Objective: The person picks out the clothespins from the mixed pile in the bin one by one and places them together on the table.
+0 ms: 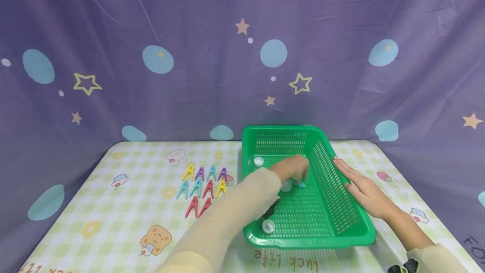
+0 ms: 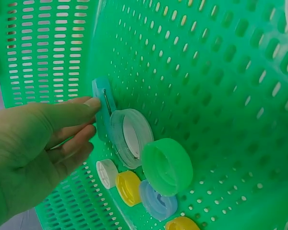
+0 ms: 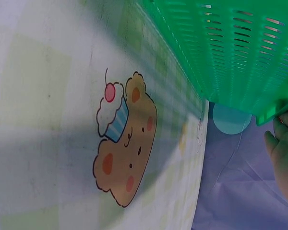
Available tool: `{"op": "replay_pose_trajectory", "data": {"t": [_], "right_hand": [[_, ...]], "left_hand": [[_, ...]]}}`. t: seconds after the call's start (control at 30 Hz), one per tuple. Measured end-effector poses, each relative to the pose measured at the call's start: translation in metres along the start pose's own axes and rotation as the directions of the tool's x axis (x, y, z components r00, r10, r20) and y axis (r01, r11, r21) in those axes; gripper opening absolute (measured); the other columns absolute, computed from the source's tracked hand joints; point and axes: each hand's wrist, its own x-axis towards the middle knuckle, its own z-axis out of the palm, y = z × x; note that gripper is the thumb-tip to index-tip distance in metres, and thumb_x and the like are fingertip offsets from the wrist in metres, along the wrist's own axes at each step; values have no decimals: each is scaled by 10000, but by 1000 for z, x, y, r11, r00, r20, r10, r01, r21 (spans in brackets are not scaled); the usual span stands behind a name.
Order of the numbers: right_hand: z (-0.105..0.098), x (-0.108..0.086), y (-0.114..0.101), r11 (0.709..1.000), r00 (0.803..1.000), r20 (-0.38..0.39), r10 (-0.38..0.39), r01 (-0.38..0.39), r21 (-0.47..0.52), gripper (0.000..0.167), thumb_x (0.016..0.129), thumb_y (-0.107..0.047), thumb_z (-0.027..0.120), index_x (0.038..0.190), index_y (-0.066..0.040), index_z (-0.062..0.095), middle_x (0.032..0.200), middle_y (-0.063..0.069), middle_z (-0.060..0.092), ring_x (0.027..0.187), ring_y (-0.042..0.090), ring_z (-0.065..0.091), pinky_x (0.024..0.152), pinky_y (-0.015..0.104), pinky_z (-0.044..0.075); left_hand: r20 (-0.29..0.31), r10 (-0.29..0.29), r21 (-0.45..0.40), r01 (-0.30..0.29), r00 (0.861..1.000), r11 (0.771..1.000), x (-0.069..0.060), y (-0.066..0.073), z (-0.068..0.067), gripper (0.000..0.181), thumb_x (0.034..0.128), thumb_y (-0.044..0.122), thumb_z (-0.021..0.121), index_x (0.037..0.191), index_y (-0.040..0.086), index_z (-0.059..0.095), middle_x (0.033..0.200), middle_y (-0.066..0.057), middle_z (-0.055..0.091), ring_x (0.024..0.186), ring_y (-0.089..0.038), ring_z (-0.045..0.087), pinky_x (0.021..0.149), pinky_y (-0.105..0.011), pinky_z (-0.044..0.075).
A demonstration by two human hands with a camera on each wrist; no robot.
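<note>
Inside the green basket (image 1: 308, 242), my left hand (image 1: 291, 168) pinches a light blue clothespin (image 2: 103, 103) between thumb and fingers. A clear round cap (image 2: 131, 139) lies right against the clothespin. Green (image 2: 167, 166), white (image 2: 107, 173), yellow (image 2: 128, 188) and blue (image 2: 158, 200) bottle caps sit beside it on the basket's floor. In the head view, my left forearm hides part of the basket's contents. My right hand (image 1: 363, 191) rests on the basket's right rim from outside, fingers straight.
Left of the basket, several clothespins stand in rows on the checked tablecloth, including a yellow one (image 1: 188, 172) and a red one (image 1: 192, 207). The left sleeve (image 1: 227, 218) crosses over the end of these rows. A purple curtain (image 1: 197, 96) hangs behind the table.
</note>
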Motion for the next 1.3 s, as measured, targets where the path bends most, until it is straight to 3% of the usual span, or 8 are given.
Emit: {"op": "replay_pose_trajectory", "data": {"t": [0.13,0.37,0.53,0.77,0.93,1.17,1.3], "right_hand": [[1,0,-1,1000,1000,-4,1,-1,0,551,934,9,463,1472,-4,341,1568,120,324,1469,-34,179,1118,-6,129],[1,0,0,1000,1000,-11,3,-4,-4,549,933,3,470,1469,-3,348,1558,145,337,1466,-39,183,1117,-6,133],[1,1,-2,1000,1000,-12,3,-3,-4,548,934,2,470,1468,-2,349,1559,144,335,1464,-47,180,1115,-8,130],[1,-1,0,1000,1000,-1,15,-15,-13,546,945,-8,466,1476,-11,336,1564,148,323,1458,-67,167,1099,-23,128],[1,-2,1,1000,1000,3,4,-3,-17,548,944,-7,472,1475,-6,336,1570,135,315,1457,-71,162,1103,-21,127],[2,-3,1,1000,1000,-10,-18,18,-24,547,932,15,475,1464,10,348,1578,99,311,1455,-76,163,1107,-19,129],[1,-2,2,999,1000,2,-14,14,-30,549,941,13,467,1473,2,334,1573,138,307,1455,-87,145,1102,-26,120]], "left_hand": [[15,8,-5,-8,1000,1000,1,0,1,288,797,114,755,1067,211,729,1129,82,705,1146,-110,615,943,-219,533],[17,36,43,-36,999,998,0,1,3,210,795,93,770,961,220,752,1009,94,715,985,-81,648,841,-206,555],[28,74,71,-76,997,995,-3,1,1,171,811,88,758,921,219,756,1008,97,714,997,-76,642,828,-190,552],[18,146,2,-146,989,989,-25,5,-15,219,823,47,736,1006,167,737,1091,66,697,1052,-88,634,807,-151,543],[-13,191,-61,-192,981,980,-43,2,-28,208,814,37,741,1002,124,728,1061,33,694,985,-90,627,748,-126,526],[-61,257,-111,-262,965,959,-66,-8,-40,181,837,115,744,1016,119,714,1033,4,713,946,-92,646,726,-112,510],[-92,258,-145,-269,962,952,-81,-19,-44,183,837,148,749,1013,117,710,1025,-3,728,937,-82,662,746,-107,512]]}}
